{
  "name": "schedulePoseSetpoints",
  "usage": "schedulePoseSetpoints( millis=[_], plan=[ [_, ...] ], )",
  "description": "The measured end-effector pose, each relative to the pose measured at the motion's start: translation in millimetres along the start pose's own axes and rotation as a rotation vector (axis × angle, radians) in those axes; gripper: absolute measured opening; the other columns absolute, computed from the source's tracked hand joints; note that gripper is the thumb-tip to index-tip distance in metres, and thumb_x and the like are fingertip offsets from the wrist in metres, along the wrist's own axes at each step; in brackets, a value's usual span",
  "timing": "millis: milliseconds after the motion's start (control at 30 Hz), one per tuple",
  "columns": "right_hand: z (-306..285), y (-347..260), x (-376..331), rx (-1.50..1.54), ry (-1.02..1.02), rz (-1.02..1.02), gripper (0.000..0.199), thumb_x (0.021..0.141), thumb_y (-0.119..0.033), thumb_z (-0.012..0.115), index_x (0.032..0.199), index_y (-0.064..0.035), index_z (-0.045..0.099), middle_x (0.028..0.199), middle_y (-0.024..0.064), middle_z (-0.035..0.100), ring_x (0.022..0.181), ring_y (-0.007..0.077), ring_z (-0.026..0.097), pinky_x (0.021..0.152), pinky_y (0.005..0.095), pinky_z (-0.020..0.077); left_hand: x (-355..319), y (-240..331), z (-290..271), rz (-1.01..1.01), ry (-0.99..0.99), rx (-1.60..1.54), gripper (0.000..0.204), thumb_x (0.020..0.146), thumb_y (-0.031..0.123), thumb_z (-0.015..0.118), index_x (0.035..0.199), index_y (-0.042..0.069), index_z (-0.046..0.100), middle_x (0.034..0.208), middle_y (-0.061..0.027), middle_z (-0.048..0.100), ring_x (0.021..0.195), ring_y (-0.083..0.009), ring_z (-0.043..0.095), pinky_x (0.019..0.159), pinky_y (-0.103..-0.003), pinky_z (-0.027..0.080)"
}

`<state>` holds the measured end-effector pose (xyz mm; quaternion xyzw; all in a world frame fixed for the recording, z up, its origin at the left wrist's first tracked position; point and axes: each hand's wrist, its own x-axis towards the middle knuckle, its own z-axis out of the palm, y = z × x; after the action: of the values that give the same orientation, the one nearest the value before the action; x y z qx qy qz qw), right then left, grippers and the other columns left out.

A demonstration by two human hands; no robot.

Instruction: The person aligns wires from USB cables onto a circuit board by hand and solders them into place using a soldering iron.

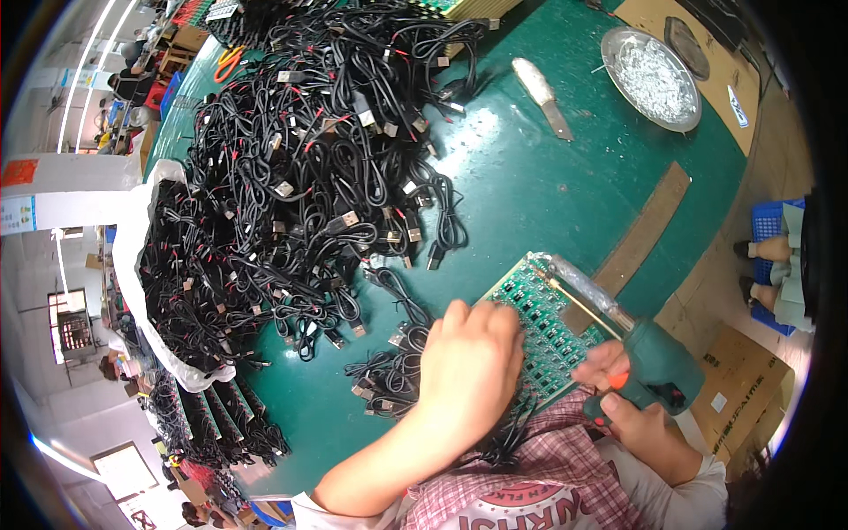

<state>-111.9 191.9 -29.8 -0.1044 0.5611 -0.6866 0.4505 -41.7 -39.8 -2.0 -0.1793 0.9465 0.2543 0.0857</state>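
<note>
My right hand (632,415) is wrapped round the handle of a green soldering gun (669,364) with an orange trigger. Its metal barrel and a thin brass-coloured tube reach over the far end of a green circuit board (543,331) covered in small components. On the board's left side lies my left hand (473,367), fingers curled closed and fingertips hidden beneath it. Black USB cables (389,375) bunch up beside that hand and at my lap. A huge heap of coiled black USB cables (300,177) spreads over the left of the green table.
A brown flat strip (649,221) lies beyond the board. Farther off are a blade with a wrapped handle (541,95) and a round metal dish (649,79) with silvery scraps. Orange-handled scissors (228,64) lie behind the heap. A cardboard box (738,389) stands right, near another seated person.
</note>
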Motion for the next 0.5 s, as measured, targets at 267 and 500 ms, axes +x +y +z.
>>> schedulePoseSetpoints(
  millis=[267,500],
  plan=[
    [2.4,11.7,-0.8,0.144,0.048,-0.078,0.036,0.094,-0.012,0.07,0.124,-0.008,0.051,0.14,0.0154,0.046,0.13,0.0271,0.053,0.108,0.0541,0.0509,-42.6,-28.3,-44.2,0.046,0.318,-0.009,0.04,0.08,-0.006,0.062,0.119,0.003,0.068,0.119,-0.0146,0.066,0.109,-0.0352,0.06,0.096,-0.043,0.048],
    [-1.0,11.7,1.0,0.074,0.044,-0.024,0.033,0.094,-0.006,0.066,0.124,-0.0077,0.052,0.141,0.0158,0.045,0.132,0.0275,0.051,0.109,0.0543,0.05,-23.4,-91.1,-63.5,0.171,0.105,0.384,0.041,0.069,-0.004,0.072,0.108,0.008,0.072,0.106,-0.0055,0.068,0.097,-0.0299,0.059,0.087,-0.042,0.049]
  ],
)
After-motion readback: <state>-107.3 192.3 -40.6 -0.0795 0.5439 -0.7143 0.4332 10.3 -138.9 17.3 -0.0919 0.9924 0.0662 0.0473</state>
